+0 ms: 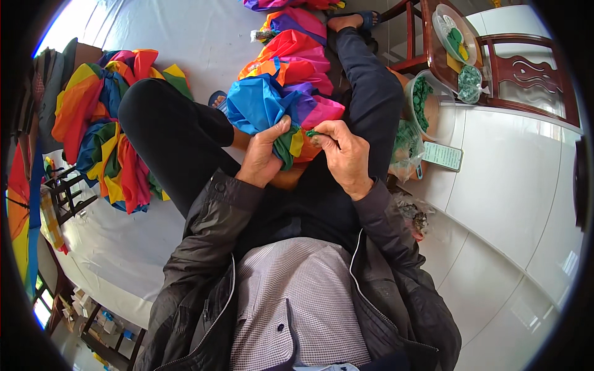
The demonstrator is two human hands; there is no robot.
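Left hand (265,151): gripping colourful cloth (252,102), centre
Right hand (348,157): pinching small green piece (312,132), centre
Tub (442,117): upper right, green bits (422,102) inside

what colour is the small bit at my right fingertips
The small bit is green, seen best in the head view.

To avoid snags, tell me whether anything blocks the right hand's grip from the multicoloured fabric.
Nothing visible does: the right hand's grip, pinching a small green piece, is right beside the multicoloured fabric, which the left hand's grip holds.
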